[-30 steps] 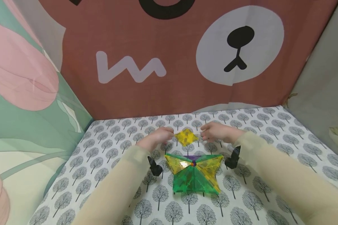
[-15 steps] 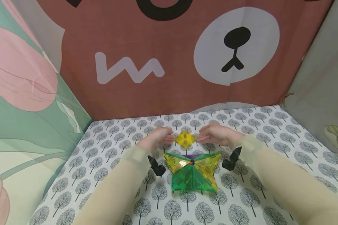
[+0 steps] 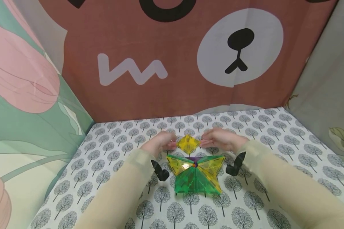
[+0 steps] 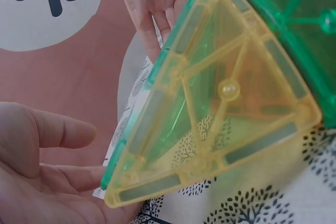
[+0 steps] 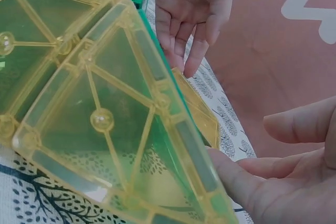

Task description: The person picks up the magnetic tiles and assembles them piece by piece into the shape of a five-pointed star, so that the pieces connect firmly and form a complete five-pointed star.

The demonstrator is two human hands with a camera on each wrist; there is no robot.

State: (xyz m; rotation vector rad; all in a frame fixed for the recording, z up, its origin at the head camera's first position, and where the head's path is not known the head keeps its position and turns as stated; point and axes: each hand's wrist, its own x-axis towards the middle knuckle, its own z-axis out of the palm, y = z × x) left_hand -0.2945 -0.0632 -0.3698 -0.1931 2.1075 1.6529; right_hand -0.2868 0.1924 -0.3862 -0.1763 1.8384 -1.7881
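Note:
A yellow translucent magnetic tile lies flat on the cloth, one corner toward each hand. Beside its left corner is my left hand, fingers extended and thumb apart in the left wrist view. My right hand mirrors it at the right corner, its fingertips touching or very close to the tile; the same tile partly shows in the right wrist view. Nearer to me stands a star-like shape of green, yellow and purple magnetic tiles, touched by neither hand. It hides part of the hands' work in both wrist views.
The tree-print cloth covers the surface. A brown bear-print curtain closes off the back, with a floral curtain at left and a grey one at right. Black wrist devices hang close to the tile shape.
My fingers have straightened from a more curled pose and come in closer to the yellow tile's two side corners. The green and yellow tile shape stays in place.

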